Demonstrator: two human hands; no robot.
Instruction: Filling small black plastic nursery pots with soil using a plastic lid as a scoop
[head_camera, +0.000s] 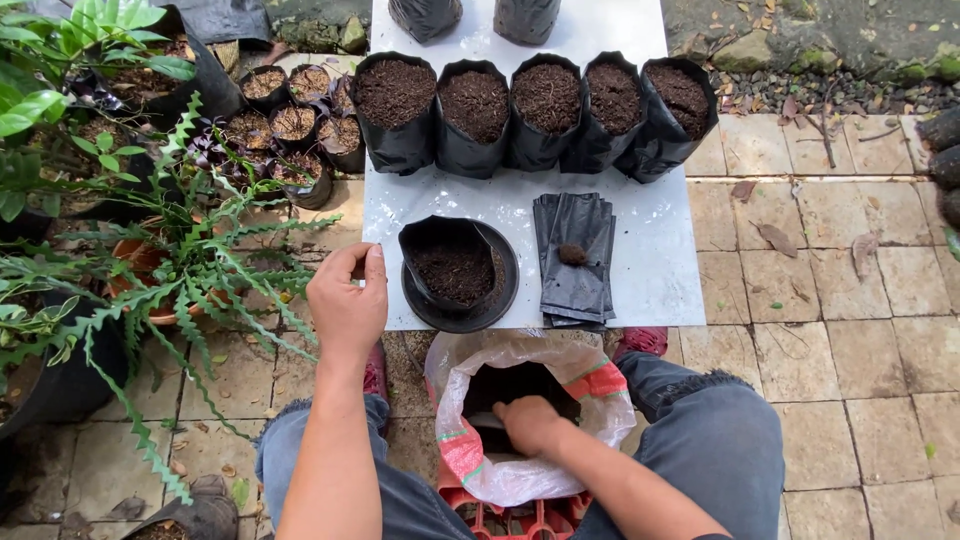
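Observation:
My left hand (346, 303) hovers beside a black plastic grow bag (445, 262) that is partly filled with dark soil and stands in a round black saucer (500, 300). The fingers are loosely curled and hold nothing that I can see. My right hand (527, 424) reaches down into a white plastic sack (490, 470) with red trim that sits between my knees. Its fingers are buried in the dark soil, so their grip is hidden. A stack of flat empty black bags (575, 255) lies right of the saucer with a clump of soil on top.
A white board (650, 230) on the paving carries a row of several soil-filled black bags (535, 115). Small potted plants (295, 125) and leafy green plants (190, 250) crowd the left. Paving tiles (820, 300) with dry leaves lie to the right.

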